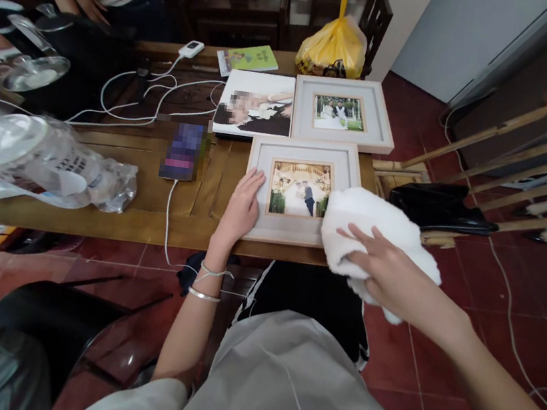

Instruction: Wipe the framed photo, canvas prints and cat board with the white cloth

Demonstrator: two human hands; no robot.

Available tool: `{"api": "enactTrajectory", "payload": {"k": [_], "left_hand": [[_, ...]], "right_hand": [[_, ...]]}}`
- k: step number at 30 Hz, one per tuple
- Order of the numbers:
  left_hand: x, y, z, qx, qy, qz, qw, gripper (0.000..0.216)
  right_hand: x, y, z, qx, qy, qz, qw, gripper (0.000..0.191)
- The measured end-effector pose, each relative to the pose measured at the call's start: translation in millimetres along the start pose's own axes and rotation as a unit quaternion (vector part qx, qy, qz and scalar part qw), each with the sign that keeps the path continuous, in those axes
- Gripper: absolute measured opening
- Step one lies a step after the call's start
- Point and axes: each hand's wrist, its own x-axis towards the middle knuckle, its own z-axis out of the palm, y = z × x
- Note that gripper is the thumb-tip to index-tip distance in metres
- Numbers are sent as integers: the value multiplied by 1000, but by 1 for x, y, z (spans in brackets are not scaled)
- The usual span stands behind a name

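- Where the white cable point(168, 211) drops over the near edge of the surface point(229, 182) and runs by the bracelets point(204, 295) on the left wrist, we judge a snag possible; a sharp pull could drag the plugged-in phone point(183, 153) along.
- Left arm reaches forward from our side. Of the hands, the left point(244, 204) lies open and flat, fingers together on the left border of the near framed photo point(300, 188). We see touch, no grip.
- Right arm slants in from the lower right. The right hand point(389, 267) has hold of the white cloth point(372, 218), fingers spread and a little bent over it; thumb hidden, so we cannot tell how firmly.
- Cloth overlaps the frame's lower right corner and spreads past the surface. Loose folds might hook that corner and twist the frame.
- Near framed photo lies face up close to the near edge. We think a hard push could skid it, the left hand resting so lightly.
- Its far edge meets the unframed print point(256, 110) and the far framed photo point(339, 113); a shove outward would likely scuff both.
- Yellow bag point(332, 48) sits just beyond; we'd expect a bump if that far frame slid.
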Motion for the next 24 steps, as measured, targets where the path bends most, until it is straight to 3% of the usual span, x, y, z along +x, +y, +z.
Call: {"api": "enactTrajectory", "payload": {"k": [2,5,13,16,20,24], "left_hand": [[-1,-1,0,-1,-7,6,1000,56],[-1,-4,-2,-5,-21,12,1000,55],[0,-4,-5,1,-30,16,999,51],[0,-3,-4,-8,-16,17,1000,52],[0,-3,-3,-13,-12,6,1000,53],[0,-2,-1,-15,-6,0,1000,53]], "right_hand": [[-6,-7,-5,25,-7,-24,999,53],[10,-2,-4,34,-4,-24,999,55],[113,75,5,-6,68,76,995,61],[137,92,10,-48,99,93,990,66],[136,75,22,-94,60,94,989,55],[100,33,23,-129,27,62,989,44]]}}
